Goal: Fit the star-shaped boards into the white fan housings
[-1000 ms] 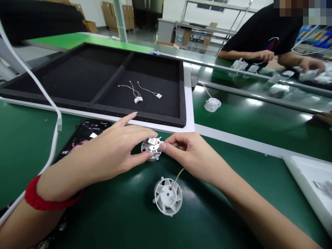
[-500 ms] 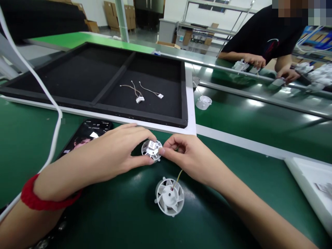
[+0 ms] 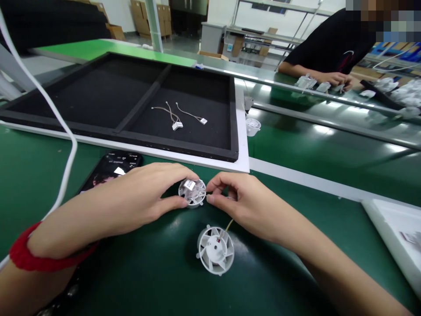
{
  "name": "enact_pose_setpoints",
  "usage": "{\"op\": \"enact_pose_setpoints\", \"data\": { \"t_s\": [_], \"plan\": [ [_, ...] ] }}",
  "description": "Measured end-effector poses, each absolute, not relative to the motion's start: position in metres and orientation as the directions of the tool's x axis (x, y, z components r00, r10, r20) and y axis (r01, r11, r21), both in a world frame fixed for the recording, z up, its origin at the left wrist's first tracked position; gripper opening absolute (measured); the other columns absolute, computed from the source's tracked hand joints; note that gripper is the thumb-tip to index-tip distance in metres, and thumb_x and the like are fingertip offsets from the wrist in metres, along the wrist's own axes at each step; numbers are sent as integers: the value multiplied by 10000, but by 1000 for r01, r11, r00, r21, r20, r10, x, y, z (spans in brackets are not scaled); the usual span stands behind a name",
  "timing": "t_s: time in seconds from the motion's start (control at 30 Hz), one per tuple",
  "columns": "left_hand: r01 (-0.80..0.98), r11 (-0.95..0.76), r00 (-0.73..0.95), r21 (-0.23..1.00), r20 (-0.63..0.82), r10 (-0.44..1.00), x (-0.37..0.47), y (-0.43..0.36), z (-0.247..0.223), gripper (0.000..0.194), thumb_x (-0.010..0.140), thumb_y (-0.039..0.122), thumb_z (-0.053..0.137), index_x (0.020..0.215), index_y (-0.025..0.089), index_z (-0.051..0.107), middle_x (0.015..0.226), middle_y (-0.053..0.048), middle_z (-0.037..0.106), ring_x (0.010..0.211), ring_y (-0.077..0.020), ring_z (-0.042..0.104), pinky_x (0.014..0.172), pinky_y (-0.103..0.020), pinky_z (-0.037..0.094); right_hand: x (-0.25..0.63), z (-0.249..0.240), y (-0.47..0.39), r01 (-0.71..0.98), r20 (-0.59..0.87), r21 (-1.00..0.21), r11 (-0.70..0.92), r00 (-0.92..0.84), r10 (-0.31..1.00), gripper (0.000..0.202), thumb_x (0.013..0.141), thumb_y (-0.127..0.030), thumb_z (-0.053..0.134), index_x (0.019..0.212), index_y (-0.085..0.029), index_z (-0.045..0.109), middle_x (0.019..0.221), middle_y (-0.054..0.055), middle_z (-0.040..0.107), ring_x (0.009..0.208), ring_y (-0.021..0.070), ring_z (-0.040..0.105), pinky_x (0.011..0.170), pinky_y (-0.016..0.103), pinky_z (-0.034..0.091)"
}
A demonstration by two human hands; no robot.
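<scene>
Between my hands is a small round white fan housing (image 3: 196,196) with a white-labelled connector piece (image 3: 189,184) on it. The thumb and fingers of my left hand (image 3: 164,188) grip its left side. My right hand (image 3: 232,193) pinches a thin wire at the housing's right edge. Just below, a second white fan housing (image 3: 215,256) lies on the green table, a yellowish wire rising from it toward my right hand. Several labelled wires (image 3: 177,125) lie in the black tray (image 3: 197,147) beyond my hands.
A phone (image 3: 112,166) lies behind my left forearm, near a white cable (image 3: 70,162). Another white housing (image 3: 252,127) is on the conveyor (image 3: 296,151). A white foam tray (image 3: 388,237) sits at right. Across the line, a person's hands (image 3: 338,80) handle white parts.
The connector piece on the held housing has tilted, and my right fingers have shifted slightly to the right. The housing on the conveyor has moved left. The other person's hands have come together.
</scene>
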State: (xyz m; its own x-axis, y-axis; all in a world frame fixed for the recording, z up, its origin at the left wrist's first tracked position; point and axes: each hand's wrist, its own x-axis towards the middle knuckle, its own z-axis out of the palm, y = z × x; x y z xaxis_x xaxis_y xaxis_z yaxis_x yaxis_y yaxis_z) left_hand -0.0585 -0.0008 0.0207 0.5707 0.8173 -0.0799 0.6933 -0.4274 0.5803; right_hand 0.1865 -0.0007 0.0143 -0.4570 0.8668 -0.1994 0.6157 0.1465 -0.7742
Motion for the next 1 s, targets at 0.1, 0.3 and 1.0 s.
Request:
{"op": "enact_pose_setpoints", "data": {
  "t_s": [0.1,0.3,1.0],
  "plan": [
    [705,-420,563,572,-90,822,-57,0,21,329,1005,529,590,1248,341,707,1258,21,768,1135,-308,726,935,-424,568,188,15,0,637,-186,-751,177,-461,868,148,978,-146,648,905,-219,754,769,-33,698,653,133,511,610,278,384],
    [700,-455,565,550,-37,825,-55,1,19,377,1011,581,604,1267,322,701,1261,15,769,1118,-309,729,947,-436,567,184,13,2,672,-120,-696,252,-455,882,155,994,-151,659,886,-214,749,834,-12,768,682,151,573,657,303,413],
    [708,-484,571,515,-14,821,-58,1,13,442,1044,664,581,1291,323,717,1270,-5,764,1102,-300,737,899,-394,571,185,10,-1,801,-91,-196,566,-589,803,221,1007,-135,632,1078,-218,824,982,61,791,814,261,741,562,343,293]
  ]
}}
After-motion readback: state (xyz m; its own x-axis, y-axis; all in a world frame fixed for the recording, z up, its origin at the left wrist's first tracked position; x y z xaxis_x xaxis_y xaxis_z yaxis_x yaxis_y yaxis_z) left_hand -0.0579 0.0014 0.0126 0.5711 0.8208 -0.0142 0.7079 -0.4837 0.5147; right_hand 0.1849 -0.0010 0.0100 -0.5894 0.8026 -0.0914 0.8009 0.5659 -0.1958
